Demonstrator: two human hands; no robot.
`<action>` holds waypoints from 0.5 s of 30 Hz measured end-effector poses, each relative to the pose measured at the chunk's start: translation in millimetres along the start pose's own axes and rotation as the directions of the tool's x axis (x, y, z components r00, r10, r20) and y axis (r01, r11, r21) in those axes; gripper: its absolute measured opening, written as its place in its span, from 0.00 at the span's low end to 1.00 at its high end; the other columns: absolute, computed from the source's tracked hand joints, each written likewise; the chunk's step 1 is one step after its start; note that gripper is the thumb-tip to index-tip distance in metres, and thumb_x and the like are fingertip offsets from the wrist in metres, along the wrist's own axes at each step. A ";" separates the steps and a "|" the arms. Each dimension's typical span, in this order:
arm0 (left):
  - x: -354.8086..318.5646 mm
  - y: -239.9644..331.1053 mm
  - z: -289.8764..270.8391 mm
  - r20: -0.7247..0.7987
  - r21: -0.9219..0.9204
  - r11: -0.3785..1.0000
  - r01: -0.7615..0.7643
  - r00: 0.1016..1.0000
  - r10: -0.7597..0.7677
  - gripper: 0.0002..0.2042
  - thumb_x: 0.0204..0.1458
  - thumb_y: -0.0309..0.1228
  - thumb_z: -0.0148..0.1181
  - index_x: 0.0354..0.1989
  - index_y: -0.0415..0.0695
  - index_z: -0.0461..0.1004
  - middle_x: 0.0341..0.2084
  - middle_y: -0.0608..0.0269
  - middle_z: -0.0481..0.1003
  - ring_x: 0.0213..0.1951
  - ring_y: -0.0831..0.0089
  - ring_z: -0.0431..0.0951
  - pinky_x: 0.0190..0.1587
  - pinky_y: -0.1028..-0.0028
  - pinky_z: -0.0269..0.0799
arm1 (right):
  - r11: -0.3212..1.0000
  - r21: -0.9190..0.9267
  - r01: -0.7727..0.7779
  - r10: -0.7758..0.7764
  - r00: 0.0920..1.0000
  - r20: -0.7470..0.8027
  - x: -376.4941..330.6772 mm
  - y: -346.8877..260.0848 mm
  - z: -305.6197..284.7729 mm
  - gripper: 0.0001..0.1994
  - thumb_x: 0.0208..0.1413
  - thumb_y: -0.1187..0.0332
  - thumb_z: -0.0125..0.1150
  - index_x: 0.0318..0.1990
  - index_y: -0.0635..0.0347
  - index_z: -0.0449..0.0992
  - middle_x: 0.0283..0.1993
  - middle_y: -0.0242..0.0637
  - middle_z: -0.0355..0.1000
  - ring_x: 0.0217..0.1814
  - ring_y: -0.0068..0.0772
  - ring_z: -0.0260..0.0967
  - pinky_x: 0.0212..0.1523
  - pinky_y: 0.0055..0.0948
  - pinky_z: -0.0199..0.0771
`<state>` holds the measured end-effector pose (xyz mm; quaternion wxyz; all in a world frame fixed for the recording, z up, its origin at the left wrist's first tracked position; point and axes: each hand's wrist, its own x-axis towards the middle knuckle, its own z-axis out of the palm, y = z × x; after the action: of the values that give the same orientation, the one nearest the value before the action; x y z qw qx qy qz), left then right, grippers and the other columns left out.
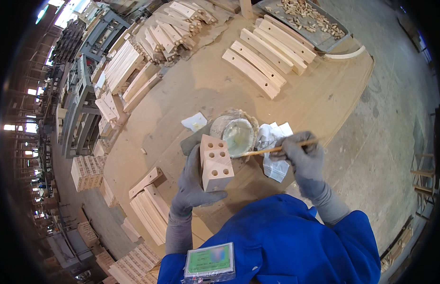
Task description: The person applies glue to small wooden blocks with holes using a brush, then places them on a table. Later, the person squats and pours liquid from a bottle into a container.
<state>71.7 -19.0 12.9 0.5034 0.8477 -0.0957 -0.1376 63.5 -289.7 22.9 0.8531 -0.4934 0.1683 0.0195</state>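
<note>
Grey gloves cover both hands. My left hand (191, 184) is closed round a bundle of wooden pieces (217, 165), whose end faces point up with pairs of drilled holes in them. Between the fingers of my right hand (300, 156) is a thin wooden stick (267, 151), its far end at the rim of a round glue pot (239, 135). Pale, cloudy liquid fills the pot, and its rim is crusted. Right beside the pot, partly below my right hand, lies a crumpled white cloth (275, 165).
Curved wooden slats with holes (255, 68) lie at the far side of the table (182, 99). Behind them stands a grey tray of wooden dowels (335, 40). More slats (151, 213) lie near left, with stacked parts (123, 66) at far left. A white scrap (195, 122) lies beside the pot.
</note>
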 end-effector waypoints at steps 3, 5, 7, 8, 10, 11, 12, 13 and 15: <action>-3.9 -5.9 -0.6 -0.030 0.044 0.998 -0.040 0.999 0.041 0.59 0.16 0.39 0.77 0.63 0.34 0.48 0.55 0.49 0.64 0.57 0.56 0.66 0.57 0.63 0.62 | 0.999 -0.032 0.011 -0.008 0.997 0.075 18.7 -21.8 4.4 0.06 0.54 0.76 0.58 0.36 0.70 0.70 0.31 0.44 0.74 0.32 0.33 0.76 0.31 0.26 0.80; -5.6 -3.8 -1.7 -0.028 0.037 0.999 -0.022 0.999 0.023 0.58 0.17 0.39 0.77 0.63 0.35 0.49 0.54 0.49 0.64 0.56 0.55 0.66 0.57 0.63 0.63 | 0.999 -0.043 -0.001 0.005 0.994 0.112 20.1 -38.3 13.2 0.07 0.52 0.74 0.60 0.35 0.68 0.71 0.29 0.41 0.74 0.32 0.27 0.75 0.31 0.23 0.78; -8.4 0.9 -4.3 -0.023 0.077 0.997 -0.022 0.999 0.024 0.58 0.18 0.39 0.76 0.63 0.36 0.49 0.54 0.49 0.63 0.56 0.54 0.66 0.57 0.63 0.63 | 0.992 -0.104 0.068 -0.046 0.977 0.207 17.4 -52.8 25.9 0.07 0.51 0.74 0.62 0.33 0.66 0.71 0.28 0.38 0.74 0.31 0.24 0.74 0.31 0.20 0.76; -9.2 4.5 -4.2 -0.024 0.120 0.992 -0.034 0.999 0.037 0.57 0.18 0.39 0.76 0.63 0.37 0.50 0.54 0.49 0.62 0.56 0.54 0.66 0.57 0.63 0.63 | 0.986 -0.127 0.105 -0.069 0.962 0.264 16.8 -59.9 33.8 0.07 0.50 0.73 0.63 0.32 0.65 0.71 0.28 0.37 0.74 0.31 0.22 0.73 0.31 0.19 0.75; -10.0 9.7 -3.7 -0.029 0.127 0.992 -0.013 0.999 0.016 0.57 0.17 0.38 0.76 0.63 0.36 0.50 0.54 0.50 0.62 0.56 0.56 0.65 0.57 0.63 0.62 | 0.969 -0.235 0.080 0.000 0.946 0.323 16.5 -75.4 52.5 0.08 0.48 0.72 0.66 0.30 0.63 0.72 0.26 0.32 0.72 0.28 0.17 0.69 0.30 0.17 0.71; -9.1 9.5 -1.5 -0.033 0.091 0.996 0.016 0.999 -0.013 0.58 0.16 0.37 0.76 0.64 0.36 0.50 0.55 0.51 0.63 0.57 0.58 0.65 0.58 0.64 0.61 | 0.958 -0.270 0.092 0.010 0.935 0.354 17.7 -78.6 57.9 0.08 0.47 0.71 0.66 0.30 0.63 0.72 0.26 0.31 0.72 0.27 0.17 0.69 0.29 0.16 0.70; -9.0 8.3 -1.2 -0.036 0.054 0.998 0.044 0.998 -0.042 0.58 0.15 0.36 0.77 0.64 0.35 0.50 0.56 0.52 0.63 0.58 0.60 0.65 0.59 0.64 0.60 | 0.946 -0.305 0.106 0.020 0.923 0.383 18.6 -80.2 62.2 0.08 0.47 0.71 0.67 0.30 0.63 0.72 0.25 0.30 0.72 0.27 0.16 0.68 0.28 0.16 0.69; -9.5 5.1 -2.4 -0.039 0.058 0.998 0.026 0.999 -0.023 0.59 0.15 0.36 0.77 0.64 0.35 0.50 0.56 0.52 0.63 0.58 0.60 0.64 0.60 0.65 0.59 | 0.932 -0.340 0.126 0.027 0.911 0.412 18.9 -80.6 65.4 0.09 0.47 0.70 0.67 0.31 0.62 0.73 0.25 0.29 0.71 0.26 0.16 0.67 0.28 0.16 0.69; -11.3 -5.2 -1.6 -0.046 0.022 1.000 0.020 0.999 -0.019 0.59 0.15 0.35 0.77 0.64 0.35 0.49 0.56 0.52 0.63 0.58 0.61 0.64 0.60 0.65 0.59 | 0.896 -0.412 0.162 0.050 0.887 0.459 20.0 -80.7 68.2 0.10 0.49 0.67 0.66 0.33 0.62 0.74 0.24 0.28 0.71 0.26 0.15 0.66 0.27 0.16 0.68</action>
<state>61.8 -11.8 10.5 0.4947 0.8569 -0.0775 -0.1222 116.8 -275.9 115.3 0.7350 -0.6590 -0.0612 0.1473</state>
